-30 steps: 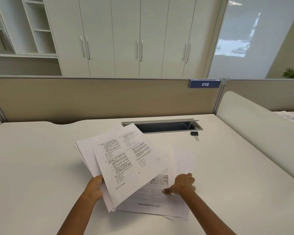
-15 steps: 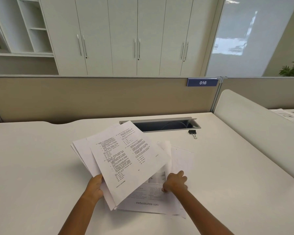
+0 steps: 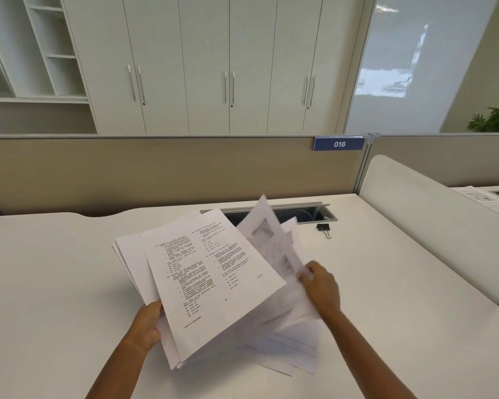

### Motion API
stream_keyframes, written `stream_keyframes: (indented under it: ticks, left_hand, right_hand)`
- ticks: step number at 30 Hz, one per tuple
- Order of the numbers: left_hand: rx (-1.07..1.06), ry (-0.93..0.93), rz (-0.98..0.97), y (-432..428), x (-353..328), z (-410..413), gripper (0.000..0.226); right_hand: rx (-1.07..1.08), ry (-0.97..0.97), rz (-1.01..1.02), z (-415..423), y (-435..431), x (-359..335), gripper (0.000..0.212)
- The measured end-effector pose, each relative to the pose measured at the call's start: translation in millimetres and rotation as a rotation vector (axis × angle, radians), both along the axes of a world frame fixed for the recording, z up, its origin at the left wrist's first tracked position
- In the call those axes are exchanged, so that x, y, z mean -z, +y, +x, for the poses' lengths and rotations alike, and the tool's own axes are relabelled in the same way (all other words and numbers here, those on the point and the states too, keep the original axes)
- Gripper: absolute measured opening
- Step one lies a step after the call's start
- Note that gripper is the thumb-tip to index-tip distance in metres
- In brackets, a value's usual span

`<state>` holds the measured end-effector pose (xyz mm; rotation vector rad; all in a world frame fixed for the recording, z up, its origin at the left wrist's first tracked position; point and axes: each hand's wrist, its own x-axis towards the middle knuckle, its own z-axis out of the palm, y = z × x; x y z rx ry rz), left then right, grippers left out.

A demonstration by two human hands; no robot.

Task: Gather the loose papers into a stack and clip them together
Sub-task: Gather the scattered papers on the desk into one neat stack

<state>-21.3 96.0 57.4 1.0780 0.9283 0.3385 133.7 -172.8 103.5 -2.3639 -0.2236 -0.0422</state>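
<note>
Bare forearms (image 3: 118,367), left hand (image 3: 147,323), right hand (image 3: 321,286)

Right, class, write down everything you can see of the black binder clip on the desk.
The binder clip is small, with a black body that looks like metal and silvery wire handles pointing toward the camera. It lies unused on the white desk, just in front of the right end of the cable slot. Only the desk touches it: it sits apart from the papers and the right hand.

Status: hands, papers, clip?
Left hand grips the stack. Right hand pinches loose sheets, raised off the desk; a few lie flat beneath. Binder clip untouched beside the cable slot. Nothing blocking.
</note>
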Motion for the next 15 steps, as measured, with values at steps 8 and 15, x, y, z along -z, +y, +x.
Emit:
stream_keyframes:
  ticks: [8,15]
  left_hand:
    - [0.149,0.003,0.071,-7.4,0.2,-5.1,0.016]
    - [0.35,0.082,0.063,-27.0,-0.5,4.7,0.014]
  right_hand:
    - [0.299,-0.426,0.364,28.6,-20.9,-70.2,0.008]
    - [0.091,0.133,0.928,30.3,-18.5,-72.0,0.028]
